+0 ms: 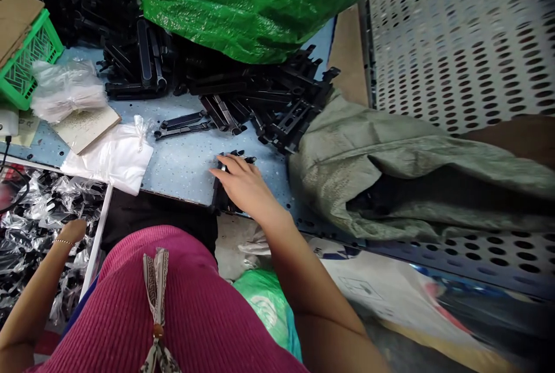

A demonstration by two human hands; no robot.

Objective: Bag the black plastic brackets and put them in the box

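My right hand rests on a few black plastic parts at the table's front edge. Its thumb and fingers are stretched out over them, and the palm hides most of these parts. My left hand is low at the left, over a bin of black parts in clear plastic bags. Its fingers point away and cannot be seen, so whether it holds anything is hidden. Beyond my right hand lies a heap of long black plastic parts, with a pair of black parts lying apart from it.
A large green woven sack bulges over the heap. Stacked clear bags and a green crate are at the left. At the right, a grey-green sack gapes beside a perforated metal panel. The bin's white rim borders my left side.
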